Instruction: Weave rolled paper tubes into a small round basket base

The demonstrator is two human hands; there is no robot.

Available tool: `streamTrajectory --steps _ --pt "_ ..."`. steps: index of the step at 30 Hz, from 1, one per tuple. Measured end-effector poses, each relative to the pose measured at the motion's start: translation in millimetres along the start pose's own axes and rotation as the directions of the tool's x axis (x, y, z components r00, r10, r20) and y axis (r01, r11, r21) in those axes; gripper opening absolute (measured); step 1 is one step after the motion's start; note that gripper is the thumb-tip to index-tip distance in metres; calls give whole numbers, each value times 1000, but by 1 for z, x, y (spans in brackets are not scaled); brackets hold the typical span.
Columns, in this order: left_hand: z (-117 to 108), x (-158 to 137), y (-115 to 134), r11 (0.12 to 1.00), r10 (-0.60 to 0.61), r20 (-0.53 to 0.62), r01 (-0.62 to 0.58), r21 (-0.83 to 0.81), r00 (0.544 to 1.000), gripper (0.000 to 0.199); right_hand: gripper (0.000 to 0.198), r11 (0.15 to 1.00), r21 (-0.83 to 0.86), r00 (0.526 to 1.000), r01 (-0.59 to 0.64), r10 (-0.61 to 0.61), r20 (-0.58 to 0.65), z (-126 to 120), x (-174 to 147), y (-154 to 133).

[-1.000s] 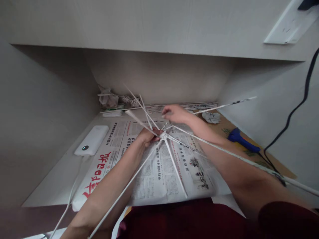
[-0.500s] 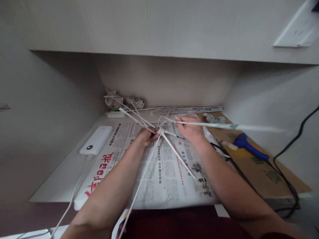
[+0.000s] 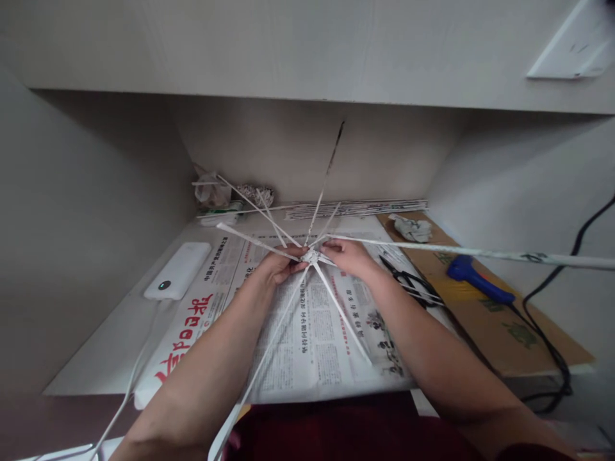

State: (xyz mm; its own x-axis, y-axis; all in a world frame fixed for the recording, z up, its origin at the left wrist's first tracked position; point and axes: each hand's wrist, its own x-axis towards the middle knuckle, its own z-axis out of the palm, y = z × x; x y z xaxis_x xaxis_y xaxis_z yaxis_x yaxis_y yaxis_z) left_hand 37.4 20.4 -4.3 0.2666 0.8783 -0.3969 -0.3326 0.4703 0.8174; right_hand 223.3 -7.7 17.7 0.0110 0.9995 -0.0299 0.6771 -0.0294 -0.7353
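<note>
Between my hands is a woven piece of rolled paper strips (image 3: 312,256), with a small knotted centre and several long spokes fanning out. My left hand (image 3: 283,264) is closed on the left side of that centre. On the other side, my right hand (image 3: 346,255) pinches a long paper strip (image 3: 432,247) close to the centre; the strip runs far out to the right. One darker, speckled spoke (image 3: 331,160) points up toward the back wall. Beneath lies a printed newspaper sheet (image 3: 283,358).
A white power bank (image 3: 177,272) with a cable lies left. Black scissors (image 3: 408,280), a blue glue gun (image 3: 480,280) and cardboard (image 3: 523,339) are on the right. Paper sticks (image 3: 355,209), a plastic bag (image 3: 214,191) and crumpled paper (image 3: 410,227) lie farther back.
My right hand has moved in toward the woven centre. The dark speckled spoke, bent low before, now stands up toward the back, and the long strip reaches farther right.
</note>
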Motion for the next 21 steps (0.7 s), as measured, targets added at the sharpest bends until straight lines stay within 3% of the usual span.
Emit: streamTrajectory --steps 3,6,9,12,15,21 --pt "0 -1 -4 999 -9 70 6 51 998 9 30 884 464 996 -51 13 85 13 4 3" --pt "2 -3 -7 998 11 81 -16 62 997 9 35 714 690 993 -116 67 98 20 5 1" --pt "4 -5 -7 999 4 95 -9 52 995 9 41 612 766 979 -199 91 182 22 5 1" --pt "7 -7 -6 999 -16 99 12 39 995 8 46 587 773 969 -242 100 227 24 7 2" --pt "9 -8 -7 999 -19 93 16 27 995 7 49 574 783 969 -242 108 220 25 7 3" --pt "10 -10 -4 999 -48 110 49 -9 993 7 46 497 846 976 -192 4 219 24 5 5"
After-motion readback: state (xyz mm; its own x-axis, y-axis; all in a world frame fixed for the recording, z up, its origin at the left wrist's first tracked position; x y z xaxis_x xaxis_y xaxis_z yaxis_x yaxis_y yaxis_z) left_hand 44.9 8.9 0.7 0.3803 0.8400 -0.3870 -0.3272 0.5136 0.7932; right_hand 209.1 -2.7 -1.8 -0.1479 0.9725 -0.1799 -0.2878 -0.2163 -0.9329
